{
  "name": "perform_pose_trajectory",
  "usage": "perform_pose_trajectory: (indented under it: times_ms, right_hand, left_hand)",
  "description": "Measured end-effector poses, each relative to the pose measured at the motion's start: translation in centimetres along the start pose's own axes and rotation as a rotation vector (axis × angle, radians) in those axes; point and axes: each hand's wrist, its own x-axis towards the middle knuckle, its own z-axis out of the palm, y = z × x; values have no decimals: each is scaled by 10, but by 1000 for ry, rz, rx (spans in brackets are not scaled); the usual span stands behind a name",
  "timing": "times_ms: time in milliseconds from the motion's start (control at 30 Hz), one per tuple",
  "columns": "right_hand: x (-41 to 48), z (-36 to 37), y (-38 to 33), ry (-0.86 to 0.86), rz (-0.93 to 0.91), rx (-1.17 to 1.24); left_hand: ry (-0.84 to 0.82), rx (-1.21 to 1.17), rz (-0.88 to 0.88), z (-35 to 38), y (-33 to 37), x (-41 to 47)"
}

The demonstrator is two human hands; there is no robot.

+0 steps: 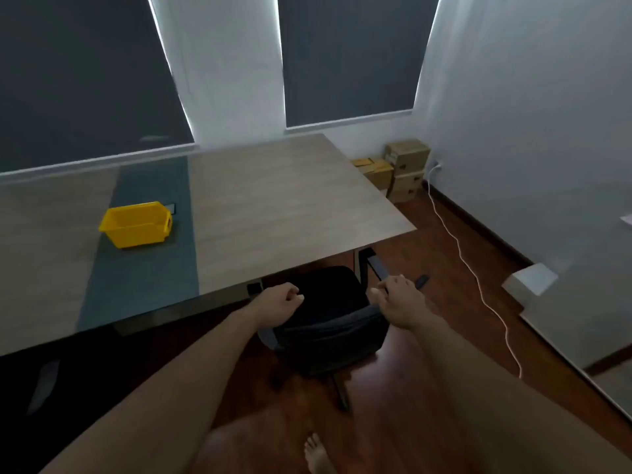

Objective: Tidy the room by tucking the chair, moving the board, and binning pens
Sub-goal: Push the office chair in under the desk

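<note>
Evidently gripped chair [328, 313] backrest, left hand [278, 302] and right hand [398, 302] curled, pushing toward worktop [273, 200] at 12 o'clock.

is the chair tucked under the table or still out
Partly in. The chair's seat front sits under the table edge, but its backrest is out over the floor, with the left hand and right hand at it.

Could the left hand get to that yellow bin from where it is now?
Probably yes, with a long stretch. The left hand is at the chair, and only bare table lies between it and the yellow bin.
</note>
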Motion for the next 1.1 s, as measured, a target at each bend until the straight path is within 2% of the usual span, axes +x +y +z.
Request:
perform_pose_trajectory:
  times_ms: [233, 433, 733, 1100]
  right_hand:
    - [59, 27, 51, -74, 32, -90]
    - [103, 46, 71, -186, 52, -265]
    - [139, 49, 86, -166, -103, -474]
    - [214, 45, 77, -34, -128, -473]
  left_hand:
    - [-74, -3, -31, 59, 10, 65]
    - [-230, 35, -85, 109, 3, 99]
    - [-80, 129, -43, 123, 5, 125]
    - [24, 175, -9, 80, -4, 189]
